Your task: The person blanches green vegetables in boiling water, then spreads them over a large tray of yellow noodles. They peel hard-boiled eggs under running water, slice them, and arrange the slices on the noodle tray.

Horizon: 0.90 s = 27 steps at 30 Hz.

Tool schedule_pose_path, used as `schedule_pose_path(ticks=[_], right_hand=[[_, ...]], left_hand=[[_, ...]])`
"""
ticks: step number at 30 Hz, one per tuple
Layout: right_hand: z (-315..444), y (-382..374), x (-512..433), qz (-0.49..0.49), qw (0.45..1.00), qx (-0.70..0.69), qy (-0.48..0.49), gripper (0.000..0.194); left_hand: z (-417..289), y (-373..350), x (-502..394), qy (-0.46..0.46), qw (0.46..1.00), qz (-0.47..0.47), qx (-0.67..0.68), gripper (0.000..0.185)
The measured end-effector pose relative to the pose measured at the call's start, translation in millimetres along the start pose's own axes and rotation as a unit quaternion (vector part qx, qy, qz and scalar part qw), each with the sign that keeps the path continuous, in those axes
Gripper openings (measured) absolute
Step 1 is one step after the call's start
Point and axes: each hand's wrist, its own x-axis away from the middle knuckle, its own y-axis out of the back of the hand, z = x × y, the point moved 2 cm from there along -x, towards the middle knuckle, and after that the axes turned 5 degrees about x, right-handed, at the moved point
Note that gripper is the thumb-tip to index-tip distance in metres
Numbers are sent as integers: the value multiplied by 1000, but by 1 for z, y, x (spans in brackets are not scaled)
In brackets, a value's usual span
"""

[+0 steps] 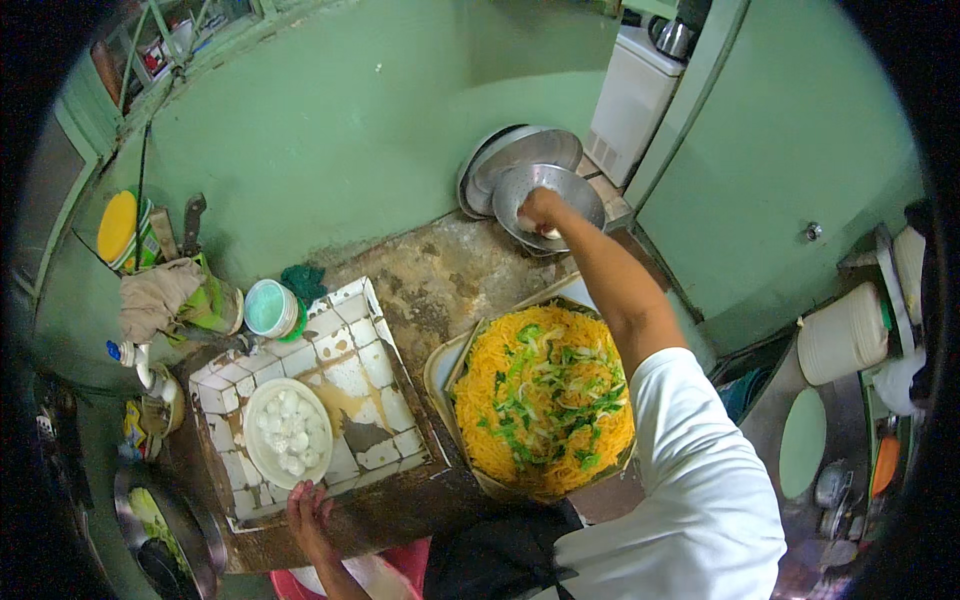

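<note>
My left hand [307, 515] is at the front edge of a tiled sink [379, 360], with its fingertips at the near rim of a pale plastic bowl [253, 442]. Peeled white eggs [289, 427] fill that bowl. My right hand [540, 210] reaches down inside a perforated metal colander [574, 191] against the wall. Something white shows by its fingers, but they hide whether it is gripped. Below my right arm lies a large tray of yellow noodles [487, 405], topped with chopped green and white vegetables [532, 427].
Large metal pans [551, 146] lean behind the colander. Left of the sink stand a tub of green paste [270, 304], a scouring pad [303, 283], a cloth [161, 296] and a knife [193, 221]. A faucet [142, 364] juts out there. A pot [131, 517] sits lower left.
</note>
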Motion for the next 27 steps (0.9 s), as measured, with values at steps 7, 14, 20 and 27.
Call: schedule_pose_path(ticks=[7, 14, 20, 27], right_hand=[[-16, 48, 57, 20, 904, 407, 127, 40], [-29, 50, 99, -36, 901, 419, 110, 30], [-43, 85, 158, -135, 916, 347, 151, 29], [-133, 15, 321, -119, 972, -89, 181, 30]], left_hand=[[4, -24, 26, 14, 999, -31, 10, 37], [15, -45, 27, 30, 998, 58, -3, 42], [23, 38, 20, -9, 984, 108, -142, 48], [52, 113, -2, -247, 908, -72, -330, 47]])
